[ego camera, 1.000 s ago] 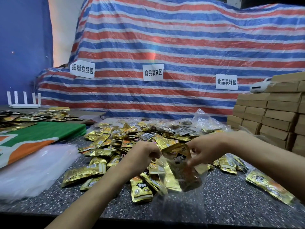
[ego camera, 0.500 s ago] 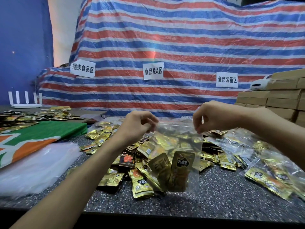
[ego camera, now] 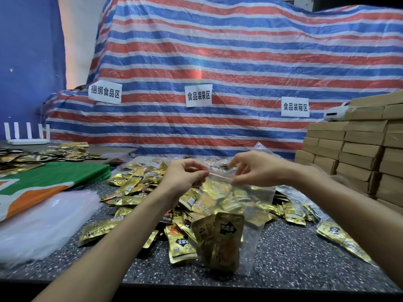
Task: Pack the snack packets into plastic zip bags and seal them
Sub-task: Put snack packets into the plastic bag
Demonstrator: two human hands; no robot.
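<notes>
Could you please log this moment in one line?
step: sealing; left grip: pinches zip bag top; right grip: pinches top; snack packets: inside bag

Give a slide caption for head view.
Left hand and right hand pinch the top of a clear plastic zip bag holding gold foil snack packets.

The zip bag (ego camera: 250, 225) is thin clear plastic, soft and creased, with a faint shine. The snack packets (ego camera: 227, 236) are glossy gold foil with black printed panels. The surface (ego camera: 294, 258) looks like dark speckled stone, smooth and fairly dull. The stack of bags (ego camera: 43, 223) on the left is milky, shiny film. The boxes (ego camera: 359, 149) are matt brown cardboard, the signs (ego camera: 198, 95) plain white paper, and the tarp (ego camera: 239, 51) behind is crinkled woven plastic with a slight sheen.
</notes>
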